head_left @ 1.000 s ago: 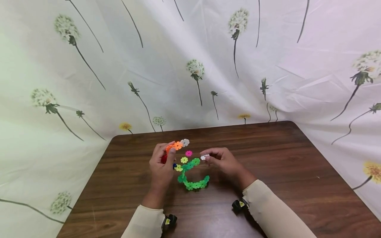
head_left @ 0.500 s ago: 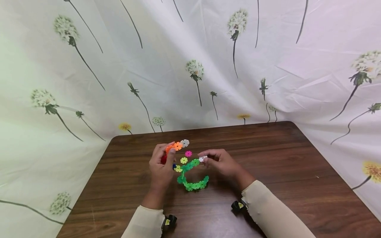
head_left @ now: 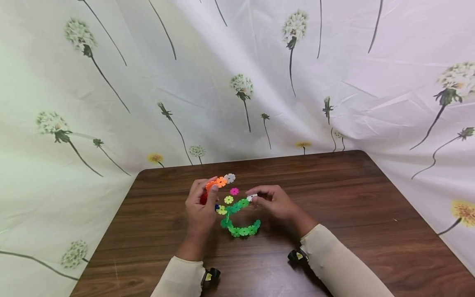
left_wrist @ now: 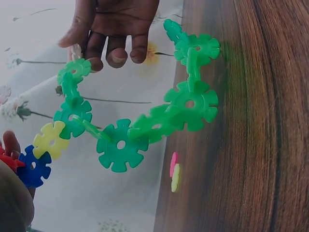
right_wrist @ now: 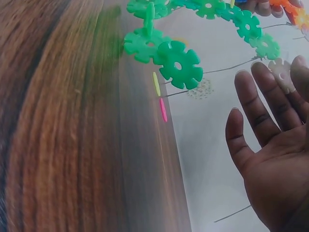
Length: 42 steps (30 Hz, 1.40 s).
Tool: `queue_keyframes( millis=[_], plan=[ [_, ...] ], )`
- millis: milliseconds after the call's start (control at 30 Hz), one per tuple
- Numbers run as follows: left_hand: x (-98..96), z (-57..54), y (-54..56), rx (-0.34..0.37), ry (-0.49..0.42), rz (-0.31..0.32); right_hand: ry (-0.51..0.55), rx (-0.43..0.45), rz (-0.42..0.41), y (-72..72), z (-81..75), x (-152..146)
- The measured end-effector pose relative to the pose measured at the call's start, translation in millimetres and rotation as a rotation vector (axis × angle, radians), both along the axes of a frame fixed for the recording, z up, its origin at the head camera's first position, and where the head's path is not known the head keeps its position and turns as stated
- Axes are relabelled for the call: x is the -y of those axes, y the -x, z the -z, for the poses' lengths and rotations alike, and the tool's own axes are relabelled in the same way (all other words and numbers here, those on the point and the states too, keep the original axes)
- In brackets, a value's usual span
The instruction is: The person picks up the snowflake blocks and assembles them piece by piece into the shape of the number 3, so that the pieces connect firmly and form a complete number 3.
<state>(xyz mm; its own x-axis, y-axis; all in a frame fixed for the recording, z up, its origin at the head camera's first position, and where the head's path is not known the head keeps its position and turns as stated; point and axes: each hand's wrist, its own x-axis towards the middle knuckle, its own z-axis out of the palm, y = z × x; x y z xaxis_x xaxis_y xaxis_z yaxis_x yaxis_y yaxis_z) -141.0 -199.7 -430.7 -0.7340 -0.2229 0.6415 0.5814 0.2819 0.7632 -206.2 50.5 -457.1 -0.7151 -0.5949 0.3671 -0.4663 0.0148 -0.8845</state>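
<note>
My left hand (head_left: 200, 206) grips a chain of flower-shaped interlocking discs. Orange discs (head_left: 221, 182) with a white one (head_left: 230, 178) at the tip stick out above its thumb. From the hand's lower side run a red disc, a blue disc (left_wrist: 34, 166) and a yellow disc (left_wrist: 50, 140), joined to a curved green chain (left_wrist: 120, 145) held up over the table. Between thumb and forefinger my right hand (head_left: 276, 202) pinches a white flower disc (head_left: 252, 198). That disc's edge is right at the outer green disc (right_wrist: 266, 46) of the upper branch. The right hand's other fingers are loosely extended.
On the wooden table (head_left: 334, 185) lie a loose pink disc (head_left: 234, 191) and a loose yellow disc (head_left: 228, 199), just beyond the green chain. A dandelion-print cloth (head_left: 208, 82) hangs behind the table's far edge.
My right hand has moved slightly left, bringing the white disc from beside the green branch up to its end. The left hand and its chain have stayed nearly still.
</note>
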Motion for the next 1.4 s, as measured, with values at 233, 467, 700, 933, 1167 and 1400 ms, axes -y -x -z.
queue_keyframes(
  millis=[233, 467, 700, 933, 1167, 1400],
  plan=[
    [-0.7, -0.8, -0.6, -0.003, -0.004, 0.003, 0.014, 0.018, -0.027, 0.6, 0.8, -1],
    [-1.2, -2.1, -1.0, 0.003, -0.007, 0.003, 0.024, 0.027, -0.045, 0.6, -0.2, -3],
    [-3.6, -0.8, 0.1, -0.031, 0.002, 0.011, 0.044, 0.066, -0.082, 0.4, 2.6, 1],
    [-7.3, 2.1, 0.4, -0.046, -0.009, -0.004, 0.072, 0.156, 0.016, -8.7, 0.4, 12],
    [-9.2, 6.7, 0.2, -0.074, -0.044, 0.025, 0.154, 0.168, 0.086, -11.7, 1.5, 17],
    [-6.4, 17.2, 5.0, -0.097, -0.257, 0.217, 0.215, 0.142, 0.112, -9.0, 2.2, 15]
  ],
)
